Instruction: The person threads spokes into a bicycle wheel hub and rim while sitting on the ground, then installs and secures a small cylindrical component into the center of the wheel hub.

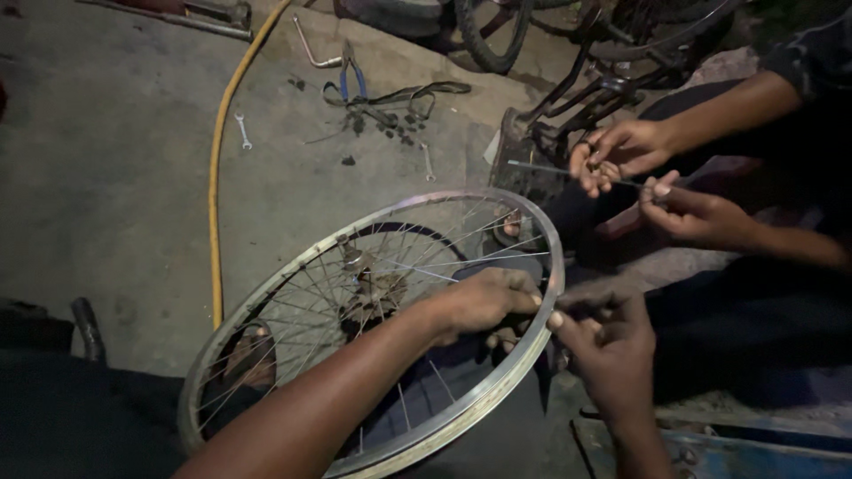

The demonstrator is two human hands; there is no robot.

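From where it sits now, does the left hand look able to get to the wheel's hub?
Probably yes. The left hand lies inside the rim, among the spokes, and the hub sits just beyond it. Only thin spokes lie between them.

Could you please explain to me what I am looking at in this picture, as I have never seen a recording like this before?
There is one picture, taken from a camera on a person's head, looking down at their own bare hands. The left hand reaches through the spokes of a bicycle wheel and grips near its metal rim; the right hand pinches something small at the rim's outer edge, too dark to identify. The two hands higher up belong to a co-worker, who holds a thin spoke. On the concrete floor lie a yellow hose, blue-handled pliers, small spanners and part of a bicycle.
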